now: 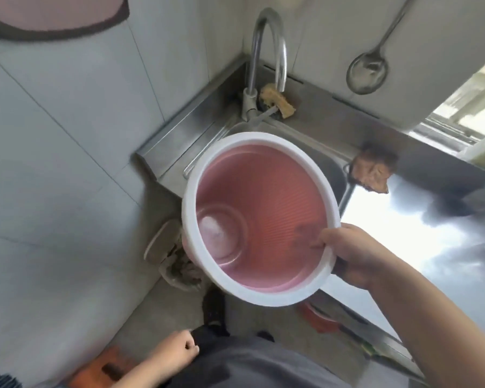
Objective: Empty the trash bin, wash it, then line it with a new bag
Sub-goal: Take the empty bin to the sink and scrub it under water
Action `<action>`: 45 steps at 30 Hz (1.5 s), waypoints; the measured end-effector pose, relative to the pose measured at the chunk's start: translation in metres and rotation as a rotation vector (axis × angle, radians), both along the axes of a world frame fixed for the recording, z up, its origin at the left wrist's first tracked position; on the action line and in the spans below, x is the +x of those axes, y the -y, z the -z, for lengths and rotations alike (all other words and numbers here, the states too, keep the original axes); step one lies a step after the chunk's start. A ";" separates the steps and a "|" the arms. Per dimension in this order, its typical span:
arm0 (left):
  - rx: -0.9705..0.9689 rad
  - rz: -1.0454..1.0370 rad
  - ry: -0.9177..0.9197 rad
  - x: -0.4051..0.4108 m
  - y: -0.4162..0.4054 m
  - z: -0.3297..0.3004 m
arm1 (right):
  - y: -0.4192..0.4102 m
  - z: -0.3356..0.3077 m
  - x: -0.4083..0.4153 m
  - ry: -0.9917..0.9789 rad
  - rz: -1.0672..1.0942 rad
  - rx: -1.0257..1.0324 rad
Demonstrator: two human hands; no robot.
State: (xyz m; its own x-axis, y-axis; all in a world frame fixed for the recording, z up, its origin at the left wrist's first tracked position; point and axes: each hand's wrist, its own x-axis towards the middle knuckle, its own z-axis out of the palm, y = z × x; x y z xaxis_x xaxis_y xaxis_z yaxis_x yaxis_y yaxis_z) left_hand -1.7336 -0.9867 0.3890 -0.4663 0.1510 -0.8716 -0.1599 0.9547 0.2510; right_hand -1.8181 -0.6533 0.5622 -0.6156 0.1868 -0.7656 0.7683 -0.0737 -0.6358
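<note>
Nearest the camera, at the lower edge, the left hand (179, 350) is loosely curled and holds nothing; an orange object (107, 365) beside it is cut off and cannot be identified. Above it, the right hand (347, 256) grips the white rim of the pink bin (263, 208), thumb inside and fingers closed round the outside. The bin is held in the air over the near edge of the sink (331, 169), tilted so that its mouth faces the camera and its long axis runs away and down to the left. Inside, a shallow pool of water lies along the low side, with a pale patch on the base; a dark smear near the thumb is too blurred to name. Most of the basin is hidden behind the bin. Farther back stand the tap (266, 51) and a sponge (277, 100); a rag (373, 172) lies on the counter and a ladle (367, 71) hangs on the wall.
</note>
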 end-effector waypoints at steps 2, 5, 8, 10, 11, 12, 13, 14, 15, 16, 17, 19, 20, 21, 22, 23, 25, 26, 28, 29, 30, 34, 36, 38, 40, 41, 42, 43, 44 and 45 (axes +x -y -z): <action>0.020 0.048 -0.008 -0.030 0.006 -0.003 | -0.003 -0.004 -0.017 -0.026 0.097 0.002; 0.013 0.110 0.005 -0.072 0.009 -0.006 | -0.010 -0.003 -0.038 -0.035 0.253 0.033; 0.004 0.187 -0.002 -0.099 0.004 -0.003 | -0.022 0.003 -0.051 -0.029 0.365 0.054; -0.006 0.222 -0.005 -0.114 -0.003 -0.004 | -0.033 0.010 -0.058 -0.027 0.416 0.057; -0.003 0.232 -0.001 -0.121 -0.007 -0.003 | -0.038 0.014 -0.062 -0.025 0.433 0.054; -0.004 0.234 0.008 -0.127 -0.011 -0.001 | -0.043 0.018 -0.066 -0.022 0.445 0.052; -0.013 0.225 0.016 -0.133 -0.015 0.000 | -0.048 0.023 -0.070 -0.016 0.454 0.052; -0.022 0.215 0.022 -0.138 -0.019 0.002 | -0.053 0.028 -0.075 -0.009 0.460 0.057; -0.028 0.208 0.026 -0.142 -0.023 0.004 | -0.058 0.034 -0.080 0.001 0.463 0.062; -0.030 0.198 0.027 -0.145 -0.026 0.005 | -0.063 0.040 -0.085 0.012 0.462 0.064; -0.026 0.181 0.022 -0.146 -0.029 0.006 | -0.067 0.045 -0.089 0.025 0.460 0.064; -0.014 0.138 -0.003 -0.149 -0.033 0.005 | -0.076 0.055 -0.098 0.049 0.442 0.062; -0.011 0.111 -0.008 -0.149 -0.035 0.005 | -0.079 0.060 -0.103 0.060 0.428 0.063; -0.010 0.082 -0.010 -0.150 -0.038 0.004 | -0.082 0.065 -0.109 0.071 0.417 0.061; -0.012 0.051 -0.018 -0.152 -0.043 0.003 | -0.083 0.069 -0.115 0.079 0.409 0.054; -0.017 0.020 -0.037 -0.154 -0.047 0.002 | -0.084 0.072 -0.121 0.082 0.404 0.042; -0.028 -0.037 -0.089 -0.159 -0.057 -0.003 | -0.083 0.079 -0.134 0.092 0.392 0.021; -0.032 -0.055 -0.115 -0.164 -0.060 -0.006 | -0.081 0.083 -0.140 0.098 0.384 0.011; -0.033 -0.090 -0.142 -0.177 -0.063 -0.012 | -0.074 0.091 -0.150 0.106 0.363 -0.011; -0.024 -0.109 -0.161 -0.188 -0.064 -0.015 | -0.070 0.095 -0.154 0.108 0.356 -0.017; -0.018 -0.132 -0.197 -0.202 -0.065 -0.019 | -0.067 0.100 -0.159 0.111 0.352 -0.018; 0.070 -0.305 -0.385 -0.276 -0.070 -0.045 | -0.055 0.119 -0.176 0.127 0.334 0.000; 0.133 -0.329 -0.482 -0.319 -0.078 -0.063 | -0.049 0.127 -0.181 0.138 0.346 0.005; 0.199 -0.314 -0.583 -0.360 -0.090 -0.080 | -0.043 0.133 -0.184 0.148 0.365 0.007; 0.276 -0.306 -0.671 -0.398 -0.106 -0.091 | -0.040 0.141 -0.188 0.163 0.392 0.009; 0.307 -0.285 -0.699 -0.415 -0.116 -0.093 | -0.039 0.144 -0.188 0.172 0.404 0.010; 0.323 -0.246 -0.714 -0.430 -0.126 -0.094 | -0.038 0.147 -0.189 0.182 0.416 0.010; 0.336 -0.196 -0.720 -0.443 -0.136 -0.095 | -0.038 0.150 -0.189 0.189 0.429 0.008; 0.351 -0.154 -0.717 -0.454 -0.146 -0.095 | -0.037 0.152 -0.190 0.194 0.443 0.006; 0.376 -0.112 -0.706 -0.465 -0.156 -0.093 | -0.037 0.155 -0.191 0.198 0.455 0.004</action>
